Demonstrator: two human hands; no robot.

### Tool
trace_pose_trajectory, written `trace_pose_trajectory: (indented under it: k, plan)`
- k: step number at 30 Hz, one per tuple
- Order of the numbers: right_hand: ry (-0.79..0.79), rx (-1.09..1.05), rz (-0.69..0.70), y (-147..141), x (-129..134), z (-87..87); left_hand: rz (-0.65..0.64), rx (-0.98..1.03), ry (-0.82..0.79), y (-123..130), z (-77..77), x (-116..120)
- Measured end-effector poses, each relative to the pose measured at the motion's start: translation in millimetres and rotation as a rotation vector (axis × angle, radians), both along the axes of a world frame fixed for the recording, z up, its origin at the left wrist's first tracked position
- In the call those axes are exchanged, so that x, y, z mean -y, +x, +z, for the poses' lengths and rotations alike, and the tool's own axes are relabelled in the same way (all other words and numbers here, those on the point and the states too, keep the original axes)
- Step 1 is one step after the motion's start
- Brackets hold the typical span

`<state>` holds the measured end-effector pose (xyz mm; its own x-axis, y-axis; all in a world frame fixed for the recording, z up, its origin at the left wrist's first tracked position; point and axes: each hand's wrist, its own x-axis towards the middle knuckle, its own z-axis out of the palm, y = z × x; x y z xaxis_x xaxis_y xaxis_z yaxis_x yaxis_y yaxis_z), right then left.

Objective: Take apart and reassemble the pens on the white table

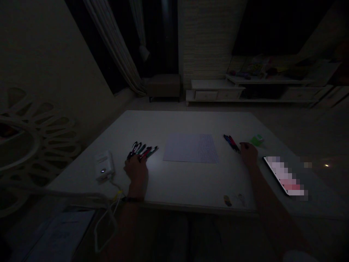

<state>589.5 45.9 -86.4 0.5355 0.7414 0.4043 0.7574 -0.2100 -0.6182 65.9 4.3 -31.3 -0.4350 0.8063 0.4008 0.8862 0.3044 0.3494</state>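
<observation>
Bare forearms reach over the white table, left hand touching fanned pens, right hand beside a smaller pen bundle, written paper between, though dimness hides whether either grips.

Two hands: one left hand, one right hand. Pens in two groups, too dark to count singly. One paper, one tablet, one stool, one counter.

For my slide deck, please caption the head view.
In dim light, two hands rest by separate groups of pens, with a sheet of paper between them.
</observation>
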Motion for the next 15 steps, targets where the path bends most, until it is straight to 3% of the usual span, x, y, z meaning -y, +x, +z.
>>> trace_pose_trajectory:
  k: [9,15]
  plan:
    - [0.081,-0.019,-0.128,-0.8,-0.3,4.6,-0.055,0.065,0.183,-2.1,-6.6,-2.9]
    - [0.103,-0.026,-0.169,-3.1,-2.9,6.7,-0.138,0.228,0.294,-1.9,-6.3,-5.9]
